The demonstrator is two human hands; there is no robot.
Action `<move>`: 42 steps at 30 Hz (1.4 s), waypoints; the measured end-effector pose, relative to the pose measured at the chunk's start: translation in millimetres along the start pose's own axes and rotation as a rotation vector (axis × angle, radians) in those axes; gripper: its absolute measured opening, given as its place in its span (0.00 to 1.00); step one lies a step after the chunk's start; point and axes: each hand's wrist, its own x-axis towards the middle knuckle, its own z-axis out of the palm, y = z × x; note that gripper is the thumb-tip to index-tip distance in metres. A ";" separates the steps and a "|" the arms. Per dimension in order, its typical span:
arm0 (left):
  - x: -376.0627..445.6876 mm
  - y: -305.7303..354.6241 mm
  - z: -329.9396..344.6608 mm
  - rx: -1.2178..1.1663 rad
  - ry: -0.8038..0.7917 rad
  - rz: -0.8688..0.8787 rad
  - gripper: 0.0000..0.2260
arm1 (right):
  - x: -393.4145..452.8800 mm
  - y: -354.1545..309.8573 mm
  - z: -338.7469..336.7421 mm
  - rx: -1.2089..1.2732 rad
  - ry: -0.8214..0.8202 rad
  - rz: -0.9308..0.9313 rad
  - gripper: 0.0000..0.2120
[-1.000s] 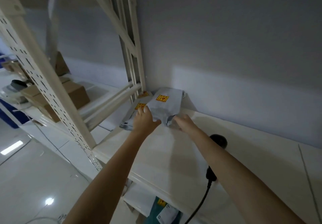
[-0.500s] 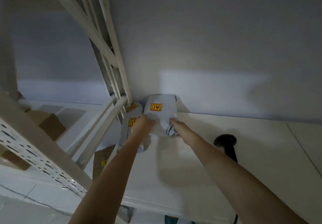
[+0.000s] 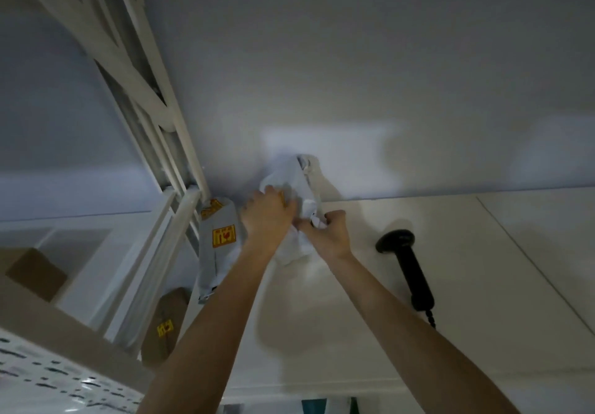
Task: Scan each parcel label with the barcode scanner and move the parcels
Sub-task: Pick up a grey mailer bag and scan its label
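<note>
A grey plastic parcel bag (image 3: 299, 188) stands tilted against the back wall on the white shelf (image 3: 450, 284). My left hand (image 3: 269, 217) grips its left side, covering its yellow sticker. My right hand (image 3: 328, 233) pinches the bag's crumpled lower edge. A second grey parcel (image 3: 219, 249) with yellow stickers lies to the left, by the rack post. The black barcode scanner (image 3: 407, 262) lies on the shelf to the right of my right hand, its cable running toward me.
White rack posts (image 3: 154, 130) rise at the left. A brown parcel (image 3: 167, 323) with a yellow sticker lies on a lower level, a cardboard box (image 3: 35, 273) on the neighbouring shelf. A perforated upright (image 3: 64, 378) crosses the bottom left.
The view swung toward the back wall. Both hands have turned the grey parcel more upright and crumpled it, and the left hand now covers its yellow sticker.
</note>
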 end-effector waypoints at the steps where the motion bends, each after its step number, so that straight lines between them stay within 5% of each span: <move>1: 4.0 15.3 -6.3 0.003 0.012 0.023 0.24 | -5.8 -2.9 2.0 -0.092 0.022 -0.027 0.21; 6: 21.2 69.8 -12.2 0.231 -0.231 -0.040 0.42 | -29.2 -9.8 13.1 -0.633 0.204 -0.196 0.21; 11: 15.4 70.4 4.9 0.401 -0.316 -0.114 0.36 | -39.1 2.2 16.5 -0.904 0.204 -0.238 0.23; 13: 13.7 61.7 6.7 0.362 -0.320 -0.114 0.43 | -42.0 6.5 12.8 -0.772 0.107 -0.286 0.25; 15: 13.0 49.1 1.4 0.222 -0.288 -0.104 0.46 | -44.4 12.2 0.6 -0.305 -0.062 -0.243 0.26; 18: 13.7 22.9 -10.2 -0.175 -0.256 -0.090 0.40 | -43.1 19.4 -40.2 0.200 -0.185 -0.041 0.27; 22: -6.7 -6.4 -15.7 -1.072 -0.294 -0.172 0.20 | -20.9 19.9 -98.3 0.187 -0.308 0.108 0.32; 25: -28.1 -14.6 -11.7 -1.324 -0.367 -0.184 0.19 | -14.2 12.3 -117.9 0.206 -0.488 0.122 0.26; 28: -46.2 -15.5 -4.2 -1.404 -0.376 -0.151 0.24 | -19.0 8.0 -125.5 0.246 -0.613 0.102 0.22; 32: -64.1 -7.7 3.4 -1.496 -0.352 -0.171 0.34 | -21.6 13.3 -132.0 0.283 -0.576 -0.007 0.23; 38: -78.1 -0.1 3.8 -1.214 -0.463 -0.122 0.17 | -21.8 24.5 -145.5 0.304 -0.449 -0.114 0.29; 42: -76.3 4.9 1.2 -1.199 -0.465 -0.034 0.14 | -17.9 24.1 -158.7 0.239 -0.418 -0.193 0.21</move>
